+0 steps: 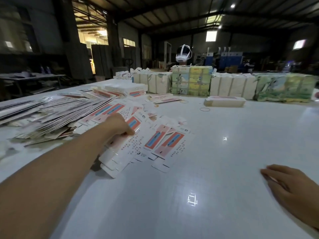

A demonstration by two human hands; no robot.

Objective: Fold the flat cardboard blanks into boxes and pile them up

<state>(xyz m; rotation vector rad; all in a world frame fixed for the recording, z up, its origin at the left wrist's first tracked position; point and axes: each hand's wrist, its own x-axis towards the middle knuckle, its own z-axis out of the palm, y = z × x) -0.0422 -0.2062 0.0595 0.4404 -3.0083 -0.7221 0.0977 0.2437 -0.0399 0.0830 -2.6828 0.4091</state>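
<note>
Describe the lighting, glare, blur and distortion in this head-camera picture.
Head view: dim hall with blown-out bright windows at the back; ceiling lamps glare as white spots on the glossy white table; wide-angle bending stretches the left hand and its forearm; right hand and the flat blanks are slightly soft; print is unreadable.

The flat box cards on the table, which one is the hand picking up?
The white flat blank nearest the person, at the front edge of the spread. The left hand pinches its top; the other blanks lie untouched.
</note>
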